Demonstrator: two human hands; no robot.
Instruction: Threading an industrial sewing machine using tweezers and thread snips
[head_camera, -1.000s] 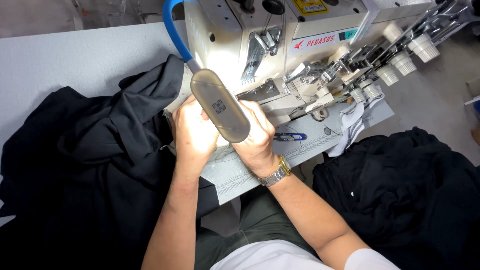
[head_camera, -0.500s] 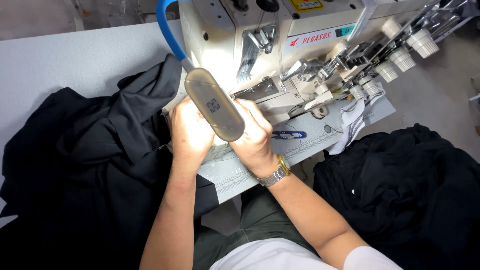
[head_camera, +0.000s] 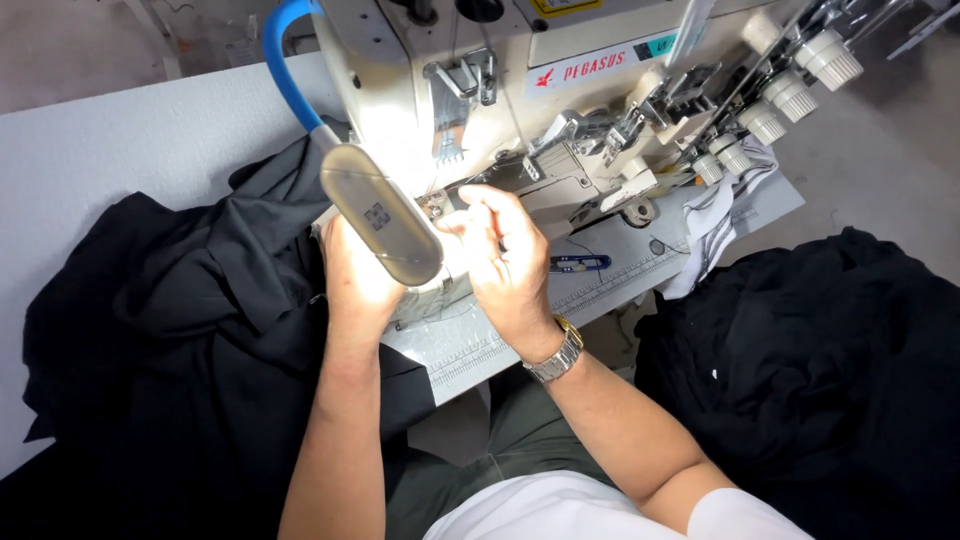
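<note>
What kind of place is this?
Probably a clothes-sewing workshop. A big sewing machine with thread cones sits on the table, and piles of black cloth lie beside the person's hands.

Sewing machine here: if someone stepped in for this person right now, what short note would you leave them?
Left hand: flat by the needle area, partly hidden under the work lamp, apparently pressing the black fabric.
Right hand: fingers pinched at the presser foot; what they hold is too small to tell.
Things: the fabric is bunched on the left of the sewing machine; another dark pile lies on the right; small blue snips lie on the machine bed.
Done: fabric brought to the needle.
Left: no finished seam is visible; judge it as still to sew.
</note>
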